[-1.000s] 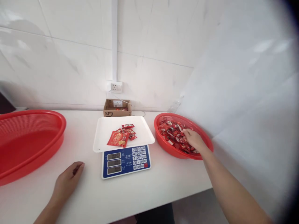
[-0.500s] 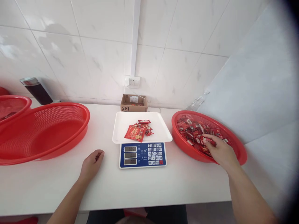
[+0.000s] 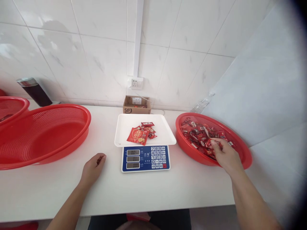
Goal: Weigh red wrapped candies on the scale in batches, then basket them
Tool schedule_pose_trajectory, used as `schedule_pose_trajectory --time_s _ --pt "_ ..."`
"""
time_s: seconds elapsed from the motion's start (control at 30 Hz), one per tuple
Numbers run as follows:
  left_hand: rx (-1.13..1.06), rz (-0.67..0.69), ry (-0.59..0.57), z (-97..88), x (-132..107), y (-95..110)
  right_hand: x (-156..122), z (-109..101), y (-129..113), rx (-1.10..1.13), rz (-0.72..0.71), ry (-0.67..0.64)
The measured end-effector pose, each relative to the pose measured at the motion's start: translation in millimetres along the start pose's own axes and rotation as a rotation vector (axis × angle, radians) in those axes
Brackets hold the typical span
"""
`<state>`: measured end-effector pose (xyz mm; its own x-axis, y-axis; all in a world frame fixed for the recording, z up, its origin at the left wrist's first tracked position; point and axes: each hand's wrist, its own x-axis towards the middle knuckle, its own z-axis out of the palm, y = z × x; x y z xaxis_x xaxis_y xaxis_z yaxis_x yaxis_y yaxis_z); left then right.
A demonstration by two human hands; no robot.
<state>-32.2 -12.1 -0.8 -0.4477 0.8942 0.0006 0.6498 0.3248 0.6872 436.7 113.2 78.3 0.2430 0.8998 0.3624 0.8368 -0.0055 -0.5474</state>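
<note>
My right hand [image 3: 226, 153] reaches over the right red basket [image 3: 192, 153], thumb and fingertips pinched on a small red-wrapped candy [image 3: 214, 141]. Many similar red packets [image 3: 195, 132] lie heaped beneath it. Loosely curled and with nothing visible in it, my left hand [image 3: 93, 167] rests on the white table, left of the scale. A blue-panelled digital scale [image 3: 145, 159] stands in the middle. On its white tray [image 3: 165, 127] lie a larger flat red packet [image 3: 137, 135] and several small red packets [image 3: 147, 124].
At the left stands a wide red basket [image 3: 79, 140], overlapped by a second red basket [image 3: 18, 103]. A dark flask [image 3: 35, 92] leans near the wall. Behind the scale sits a small cardboard box [image 3: 137, 110] below a wall socket [image 3: 136, 83]. A clear plastic bottle [image 3: 202, 103] lies behind the right basket.
My right hand has shifted slightly within the basket, its fingertips now pinched around a red-wrapped candy. My left hand stays in place. The camera view has moved a little.
</note>
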Motion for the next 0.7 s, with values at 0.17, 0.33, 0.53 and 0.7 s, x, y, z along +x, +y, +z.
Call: schedule_pose_trajectory --time_s 0.17,0.33,0.53,0.7 --pt "0.008 0.003 0.006 -0.3 -0.9 -0.6 -2.4 -1.2 -2.6 -0.05 0.054 -0.024" --pt "0.009 0.013 0.008 0.2 -1.7 -2.3 -2.2 -1.6 -0.4 -0.073 0.025 0.017" --pt "0.013 0.009 0.002 0.1 -0.3 -2.7 -16.5 3.4 -40.7 0.124 -0.138 -0.019" --pt "0.013 0.021 0.026 0.0 0.2 -3.1 -44.2 33.6 -95.4 0.322 -0.378 -0.198"
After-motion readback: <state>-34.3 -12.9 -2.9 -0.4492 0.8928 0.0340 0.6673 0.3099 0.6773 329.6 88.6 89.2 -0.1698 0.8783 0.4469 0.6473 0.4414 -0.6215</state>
